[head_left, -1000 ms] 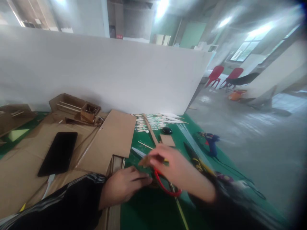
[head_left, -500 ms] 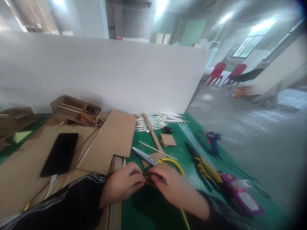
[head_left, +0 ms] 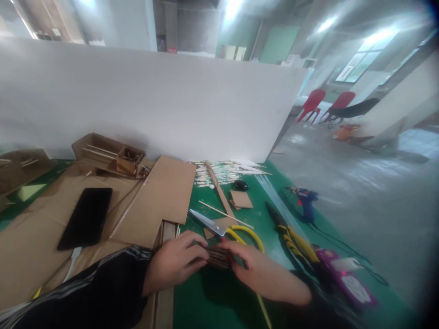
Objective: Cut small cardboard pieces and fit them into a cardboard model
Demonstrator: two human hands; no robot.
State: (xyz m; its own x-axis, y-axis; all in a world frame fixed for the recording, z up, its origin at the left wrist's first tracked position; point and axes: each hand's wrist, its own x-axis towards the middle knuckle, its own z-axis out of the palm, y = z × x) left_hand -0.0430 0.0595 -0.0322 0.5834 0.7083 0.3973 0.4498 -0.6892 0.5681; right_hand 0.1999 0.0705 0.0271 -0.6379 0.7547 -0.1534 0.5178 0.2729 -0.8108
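Observation:
Between my two hands is a small brown ridged piece [head_left: 218, 257], which looks like layered cardboard strips. My left hand [head_left: 176, 262] is closed on its left end, thumb and fingers pinching it. The fingers of my right hand [head_left: 255, 269] bend round its right end. Just beyond my hands, scissors [head_left: 215, 228] with yellow handles lie with their blades pointing left and away. Part of the handle loop runs behind and under my right hand. A thin wooden stick [head_left: 224, 214] and a cardboard scrap [head_left: 224, 222] lie by the blades.
Cardboard sheets [head_left: 168, 187] and a phone [head_left: 85, 219] with a cable are on the left. Cardboard boxes [head_left: 99, 151] stand behind. To the right lie pliers [head_left: 291, 237], a glue gun [head_left: 306, 201] and a purple power strip [head_left: 346, 276]. A white panel [head_left: 154, 105] borders the back.
My right hand has shifted slightly right, and more of the brown ridged piece shows between my hands. My left hand has stayed nearly still. The view has tilted slightly.

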